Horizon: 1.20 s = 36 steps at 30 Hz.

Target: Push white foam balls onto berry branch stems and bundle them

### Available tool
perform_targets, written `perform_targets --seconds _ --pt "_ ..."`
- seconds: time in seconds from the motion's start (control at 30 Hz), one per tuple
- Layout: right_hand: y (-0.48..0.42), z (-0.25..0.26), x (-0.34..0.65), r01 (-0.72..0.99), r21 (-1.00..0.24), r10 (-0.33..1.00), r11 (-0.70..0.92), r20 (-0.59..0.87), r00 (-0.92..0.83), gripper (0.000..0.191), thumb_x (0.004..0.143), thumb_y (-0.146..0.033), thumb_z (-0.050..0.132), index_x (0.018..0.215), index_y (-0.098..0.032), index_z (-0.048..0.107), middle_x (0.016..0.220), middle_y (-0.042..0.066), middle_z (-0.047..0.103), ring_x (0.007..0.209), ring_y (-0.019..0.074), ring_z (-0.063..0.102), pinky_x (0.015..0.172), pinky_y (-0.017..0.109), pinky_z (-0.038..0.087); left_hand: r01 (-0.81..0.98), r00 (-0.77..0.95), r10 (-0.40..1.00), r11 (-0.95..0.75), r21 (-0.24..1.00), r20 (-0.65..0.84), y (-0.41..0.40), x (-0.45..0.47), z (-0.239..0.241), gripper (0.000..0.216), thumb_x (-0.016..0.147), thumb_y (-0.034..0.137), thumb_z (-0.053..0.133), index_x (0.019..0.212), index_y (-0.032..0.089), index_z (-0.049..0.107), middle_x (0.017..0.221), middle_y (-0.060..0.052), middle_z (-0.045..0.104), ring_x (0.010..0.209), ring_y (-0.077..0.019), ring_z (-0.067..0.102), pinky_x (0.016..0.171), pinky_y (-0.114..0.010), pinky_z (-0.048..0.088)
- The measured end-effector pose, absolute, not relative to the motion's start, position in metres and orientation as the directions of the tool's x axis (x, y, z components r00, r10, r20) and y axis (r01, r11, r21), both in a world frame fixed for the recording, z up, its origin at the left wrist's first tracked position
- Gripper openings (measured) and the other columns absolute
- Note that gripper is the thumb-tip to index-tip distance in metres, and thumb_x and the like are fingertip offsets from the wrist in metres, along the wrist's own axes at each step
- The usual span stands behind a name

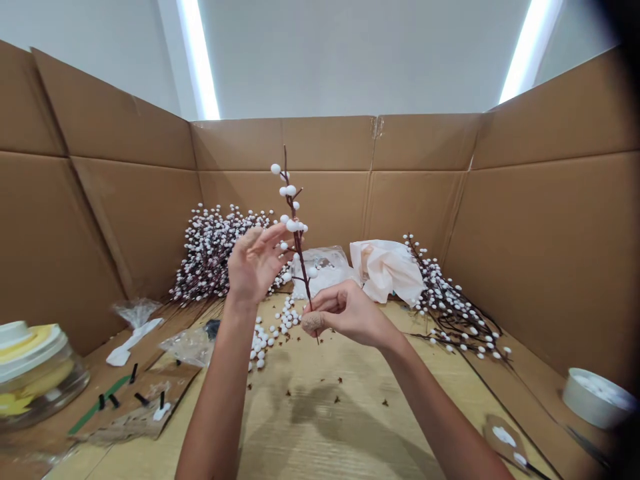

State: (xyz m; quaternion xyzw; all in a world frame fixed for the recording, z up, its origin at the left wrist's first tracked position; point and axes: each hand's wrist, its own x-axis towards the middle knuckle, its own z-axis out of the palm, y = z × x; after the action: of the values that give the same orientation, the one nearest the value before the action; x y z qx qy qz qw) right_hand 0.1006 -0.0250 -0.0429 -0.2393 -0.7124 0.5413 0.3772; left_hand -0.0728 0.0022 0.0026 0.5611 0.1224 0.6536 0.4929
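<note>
An artificial berry branch (299, 253) with white balls on a dark brown stem stands nearly upright before me, its top leaning a little left. My right hand (353, 312) pinches the low end of the stem between thumb and fingers, and the stem tip pokes out below. My left hand (256, 261) is open beside the branch's middle, fingers stretched toward the stem and partly behind it; whether they touch it I cannot tell. Loose white balls (260, 343) lie on the table (320, 427) under my left hand. Small brown star-shaped bits (337, 399) are scattered there too.
Piled berry branches (213, 250) lie back left, more branches (445, 297) at right. Plastic bags (325, 263) and white wrapping (395, 270) sit at the back. A lidded jar (37, 377) is left, a tub of white balls (595, 397) right. Cardboard walls (330, 147) surround the table.
</note>
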Motion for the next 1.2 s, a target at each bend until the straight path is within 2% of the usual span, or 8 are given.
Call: perform_targets --seconds 0.1,0.3,0.43,0.57,0.8,1.03,1.13,1.2 --pt "-0.026 -0.045 0.095 0.02 -0.945 0.762 0.326 0.25 -0.598 0.02 0.067 -0.03 0.075 0.064 -0.012 0.067 0.056 0.002 0.062 0.05 0.0086 0.056 0.051 0.021 0.046 -0.448 -0.013 0.749 -0.597 0.666 0.663 -0.002 -0.082 0.008 0.039 0.072 0.049 0.062 0.094 0.018 0.073 0.103 -0.008 0.069 0.089 -0.0185 0.064 0.071 -0.026 0.053" --pt "-0.027 -0.053 0.085 0.171 -0.893 0.79 0.417 0.262 -0.555 0.01 0.072 -0.018 0.066 0.066 -0.011 0.067 0.058 0.003 0.062 0.052 0.0093 0.054 0.05 0.021 0.041 -0.2 -0.206 0.637 -0.77 0.606 0.743 -0.011 -0.085 0.011 0.017 0.064 0.03 0.079 0.078 0.022 0.073 0.079 -0.001 0.068 0.067 -0.0089 0.059 0.057 -0.017 0.046" --pt "-0.028 -0.059 0.081 0.227 -0.841 0.78 0.49 0.307 -0.546 0.013 0.075 -0.021 0.065 0.067 -0.012 0.068 0.06 0.002 0.063 0.053 0.0094 0.053 0.05 0.021 0.04 -0.142 -0.238 0.597 -0.802 0.581 0.766 -0.014 -0.082 0.011 0.013 0.064 0.025 0.08 0.075 0.021 0.073 0.074 0.0 0.066 0.063 -0.0064 0.056 0.056 -0.016 0.043" --pt "-0.03 -0.063 0.077 0.272 -0.794 0.779 0.543 0.355 -0.517 0.012 0.076 -0.02 0.063 0.068 -0.013 0.069 0.063 0.003 0.067 0.058 0.0119 0.058 0.053 0.021 0.042 -0.171 -0.282 0.643 -0.764 0.622 0.712 -0.016 -0.08 0.012 0.011 0.065 0.023 0.079 0.074 0.018 0.073 0.072 0.0 0.066 0.062 -0.0046 0.055 0.054 -0.015 0.041" --pt "-0.032 -0.066 0.074 0.274 -0.782 0.788 0.559 0.398 -0.47 0.011 0.077 -0.022 0.063 0.075 -0.013 0.07 0.071 0.004 0.072 0.066 0.0158 0.066 0.055 0.022 0.043 -0.184 -0.333 0.628 -0.775 0.605 0.703 -0.02 -0.076 0.013 0.007 0.065 0.022 0.077 0.07 0.018 0.073 0.067 0.0 0.066 0.06 -0.0062 0.056 0.054 -0.018 0.041" --pt "-0.036 -0.069 0.069 0.308 -0.749 0.777 0.587 0.414 -0.475 0.013 0.079 -0.018 0.06 0.07 -0.014 0.068 0.068 0.003 0.07 0.062 0.0127 0.062 0.054 0.021 0.042 -0.094 -0.311 0.593 -0.797 0.597 0.743 -0.021 -0.074 0.012 0.003 0.069 0.022 0.074 0.07 0.02 0.073 0.068 0.0 0.065 0.062 -0.0085 0.056 0.054 -0.02 0.042" --pt "-0.037 -0.072 0.066 0.234 -0.8 0.768 0.553 0.381 -0.514 0.013 0.08 -0.023 0.061 0.074 -0.014 0.069 0.074 0.004 0.071 0.065 0.0126 0.062 0.059 0.022 0.046 -0.046 -0.293 0.58 -0.803 0.595 0.76 -0.021 -0.075 0.011 0.004 0.07 0.021 0.074 0.067 0.021 0.072 0.066 0.001 0.064 0.063 -0.0093 0.056 0.054 -0.021 0.042" --pt "-0.033 -0.073 0.065 0.116 -0.882 0.705 0.457 0.28 -0.651 0.016 0.077 -0.028 0.066 0.083 -0.014 0.069 0.083 0.006 0.071 0.073 0.0135 0.064 0.067 0.024 0.05 -0.031 -0.269 0.576 -0.806 0.591 0.772 -0.022 -0.079 0.011 0.005 0.071 0.019 0.074 0.066 0.021 0.072 0.067 0.001 0.064 0.063 -0.0095 0.056 0.055 -0.022 0.042"
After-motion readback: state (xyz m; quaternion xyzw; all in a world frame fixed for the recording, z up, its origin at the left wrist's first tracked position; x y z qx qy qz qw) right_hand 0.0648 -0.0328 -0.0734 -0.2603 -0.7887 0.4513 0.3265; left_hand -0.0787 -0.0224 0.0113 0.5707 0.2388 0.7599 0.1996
